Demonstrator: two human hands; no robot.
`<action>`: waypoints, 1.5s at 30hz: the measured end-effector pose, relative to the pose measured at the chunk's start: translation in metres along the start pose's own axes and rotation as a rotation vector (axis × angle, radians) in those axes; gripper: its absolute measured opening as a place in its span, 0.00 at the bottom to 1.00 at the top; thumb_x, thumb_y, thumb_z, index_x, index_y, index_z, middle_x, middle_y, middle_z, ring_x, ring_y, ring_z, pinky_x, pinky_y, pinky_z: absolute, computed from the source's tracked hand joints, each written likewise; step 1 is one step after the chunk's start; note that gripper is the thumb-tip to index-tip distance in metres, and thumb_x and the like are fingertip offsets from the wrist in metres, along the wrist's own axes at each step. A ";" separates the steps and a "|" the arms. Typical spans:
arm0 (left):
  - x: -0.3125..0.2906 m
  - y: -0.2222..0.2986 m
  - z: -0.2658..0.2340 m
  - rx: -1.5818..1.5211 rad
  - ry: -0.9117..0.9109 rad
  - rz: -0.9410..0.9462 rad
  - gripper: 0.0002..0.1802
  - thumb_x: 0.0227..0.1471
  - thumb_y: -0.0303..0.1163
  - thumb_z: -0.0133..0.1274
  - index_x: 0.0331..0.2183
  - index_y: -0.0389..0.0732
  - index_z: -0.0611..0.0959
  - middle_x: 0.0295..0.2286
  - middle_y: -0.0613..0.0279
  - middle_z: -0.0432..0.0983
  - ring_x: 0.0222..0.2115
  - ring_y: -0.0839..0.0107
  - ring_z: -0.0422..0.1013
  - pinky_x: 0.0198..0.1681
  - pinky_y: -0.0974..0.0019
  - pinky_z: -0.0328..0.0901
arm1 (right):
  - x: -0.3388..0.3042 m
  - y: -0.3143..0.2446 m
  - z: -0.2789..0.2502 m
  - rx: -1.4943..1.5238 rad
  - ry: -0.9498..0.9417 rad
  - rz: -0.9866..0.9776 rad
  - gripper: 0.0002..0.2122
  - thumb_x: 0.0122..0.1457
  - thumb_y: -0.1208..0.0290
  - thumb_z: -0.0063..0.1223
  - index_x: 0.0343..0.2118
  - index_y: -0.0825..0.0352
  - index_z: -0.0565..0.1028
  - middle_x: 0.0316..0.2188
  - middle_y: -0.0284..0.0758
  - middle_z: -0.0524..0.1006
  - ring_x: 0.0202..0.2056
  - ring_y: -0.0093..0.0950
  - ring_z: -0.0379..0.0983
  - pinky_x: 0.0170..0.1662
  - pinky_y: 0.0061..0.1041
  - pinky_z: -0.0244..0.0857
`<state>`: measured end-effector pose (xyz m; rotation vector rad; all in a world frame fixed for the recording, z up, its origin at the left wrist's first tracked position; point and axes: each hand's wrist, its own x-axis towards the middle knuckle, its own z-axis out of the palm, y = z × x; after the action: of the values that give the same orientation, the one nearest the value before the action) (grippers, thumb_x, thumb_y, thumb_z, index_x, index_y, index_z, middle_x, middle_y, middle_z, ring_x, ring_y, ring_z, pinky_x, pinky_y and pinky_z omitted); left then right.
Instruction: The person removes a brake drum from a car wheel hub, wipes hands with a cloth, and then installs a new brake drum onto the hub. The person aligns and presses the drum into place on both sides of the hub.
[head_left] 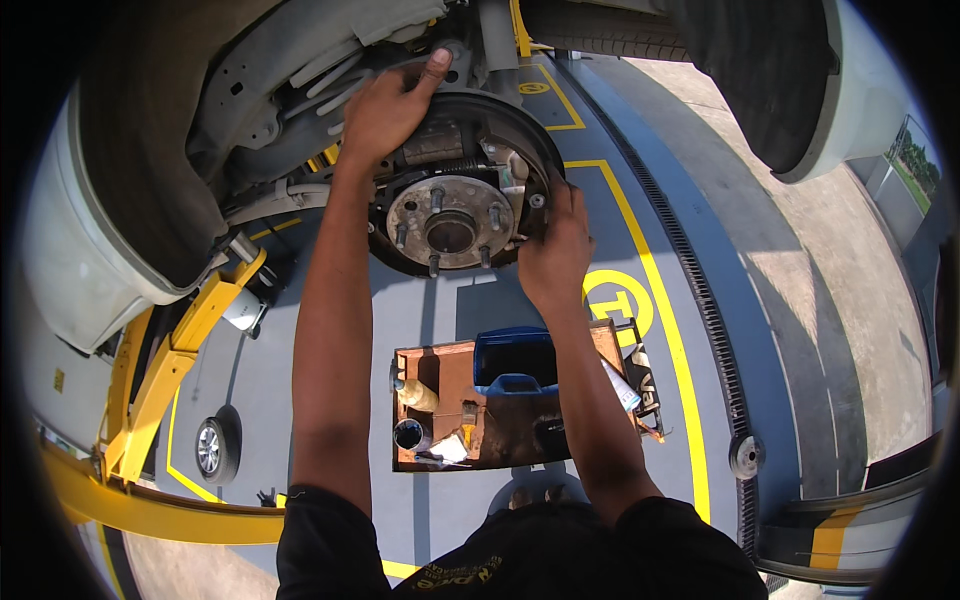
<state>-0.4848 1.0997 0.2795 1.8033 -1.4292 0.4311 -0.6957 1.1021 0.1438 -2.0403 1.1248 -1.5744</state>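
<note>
Raised in front of me is a drum brake assembly with its drum off. A round hub flange (480, 222) with several wheel studs sits at its centre, and a dark curved brake shoe (541, 150) runs along the right side. My left hand (388, 115) is at the upper left of the assembly, thumb stretched up and its fingers mostly hidden. At the right edge, my right hand (558, 250) has its fingers closed around the brake shoe's lower part, beside a small round spring retainer (537, 201). No tool shows in either hand.
Below stands a brown tool tray (430, 362) with a blue container (515, 383), a bottle (416, 395), a brush (468, 420) and a can (411, 434). A yellow lift arm (165, 385) is at left. A wheel (212, 448) lies on the floor; a drain grate (690, 270) runs right.
</note>
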 end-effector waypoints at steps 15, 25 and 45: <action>0.007 -0.011 0.008 -0.007 0.012 0.106 0.55 0.55 0.87 0.31 0.53 0.54 0.90 0.47 0.50 0.86 0.56 0.45 0.77 0.61 0.47 0.66 | -0.027 0.032 0.016 0.348 0.094 -0.074 0.33 0.55 0.91 0.44 0.67 0.71 0.66 0.54 0.51 0.74 0.59 0.54 0.72 0.63 0.45 0.65; 0.002 -0.004 -0.002 -0.065 -0.049 0.068 0.53 0.60 0.82 0.34 0.53 0.46 0.89 0.51 0.43 0.83 0.58 0.45 0.74 0.63 0.49 0.64 | -0.055 0.032 0.016 0.923 0.000 0.262 0.38 0.55 0.94 0.35 0.72 0.70 0.64 0.64 0.41 0.75 0.65 0.29 0.68 0.68 0.25 0.55; 0.000 0.001 0.000 -0.027 0.006 0.060 0.51 0.60 0.82 0.34 0.51 0.49 0.90 0.47 0.47 0.86 0.55 0.45 0.77 0.60 0.48 0.67 | -0.059 0.059 0.022 0.620 0.085 -0.017 0.37 0.52 0.96 0.35 0.69 0.75 0.67 0.64 0.51 0.75 0.68 0.38 0.70 0.69 0.31 0.60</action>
<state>-0.4859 1.0993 0.2795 1.7407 -1.4811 0.4451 -0.7024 1.1040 0.0579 -1.5806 0.5380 -1.7506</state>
